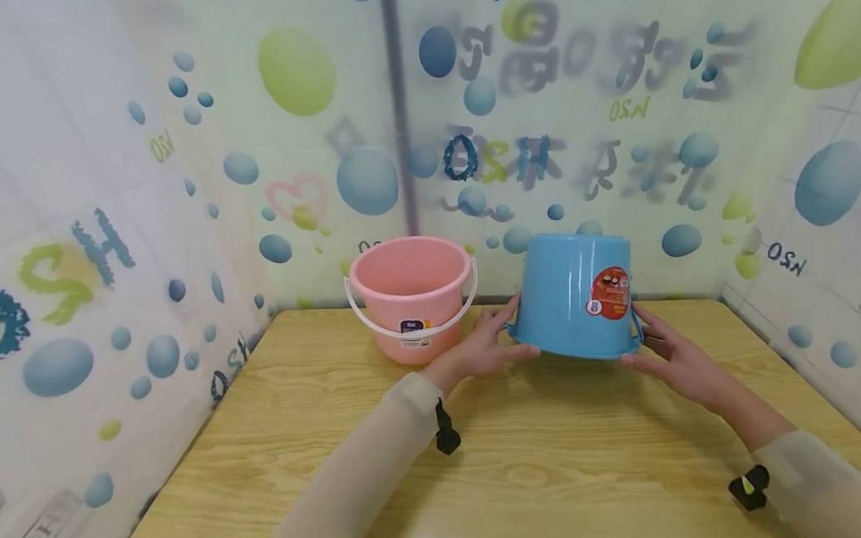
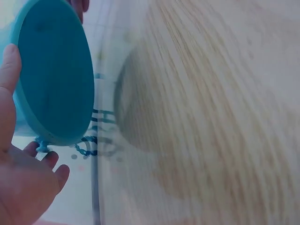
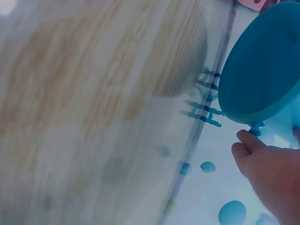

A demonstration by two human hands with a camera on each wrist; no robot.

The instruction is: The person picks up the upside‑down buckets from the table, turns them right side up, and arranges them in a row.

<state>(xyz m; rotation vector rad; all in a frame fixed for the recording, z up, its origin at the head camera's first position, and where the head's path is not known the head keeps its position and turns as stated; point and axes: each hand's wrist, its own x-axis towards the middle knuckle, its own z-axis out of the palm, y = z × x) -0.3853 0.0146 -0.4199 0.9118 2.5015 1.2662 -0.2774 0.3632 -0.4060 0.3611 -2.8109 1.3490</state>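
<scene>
A blue bucket (image 1: pixel 571 297) is held upside down and slightly tilted above the table, its open mouth facing down. The left hand (image 1: pixel 490 346) grips it at the left side of the rim; in the left wrist view the thumb (image 2: pixel 10 70) lies against the bucket wall, with fingers by the handle lug. On the opposite side the right hand (image 1: pixel 680 364) holds the rim, its fingertips near the other lug (image 3: pixel 255 129) in the right wrist view. A red label (image 1: pixel 610 294) is on the bucket's front. Just left stands an upright pink bucket (image 1: pixel 412 283), its white handle hanging in front.
The wood-grain table (image 1: pixel 534 470) spans the lower view and shows the blue bucket's shadow. Curtains (image 1: pixel 301 136) printed with blue and green dots and lettering enclose the back and both sides. The left forearm passes in front of the pink bucket.
</scene>
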